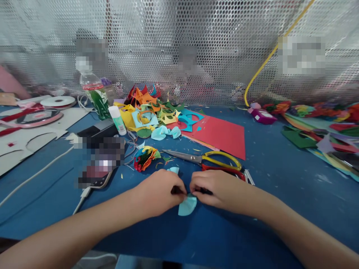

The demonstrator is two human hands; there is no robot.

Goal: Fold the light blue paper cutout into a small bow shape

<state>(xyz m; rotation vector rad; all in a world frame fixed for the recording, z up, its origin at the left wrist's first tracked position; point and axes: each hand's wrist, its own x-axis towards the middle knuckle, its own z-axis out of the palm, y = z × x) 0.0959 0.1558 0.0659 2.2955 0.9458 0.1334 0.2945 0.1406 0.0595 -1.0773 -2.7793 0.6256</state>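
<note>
A small light-blue paper piece point(187, 206), shaped like a folded fan, hangs between my fingertips above the blue table. My left hand point(161, 190) pinches its upper left side. From the right, my right hand point(221, 188) has its thumb and fingers closed at the paper's top corner. Just behind my left hand lies another light-blue paper piece point(174, 170), partly covered. Scissors point(215, 158) with yellow and red handles rest beyond my right hand. A multicoloured folded-paper bundle point(145, 158) sits past my left hand, and further off lie light-blue paper discs point(165, 132).
A glue stick point(117, 120), a green-labelled bottle point(97, 95) and a phone point(105, 164) with a white cable stand or lie at left. Cut paper scraps point(146, 108) and a red sheet point(221, 132) are behind. More coloured paper point(300, 137) lies right, before a perforated metal screen point(218, 30).
</note>
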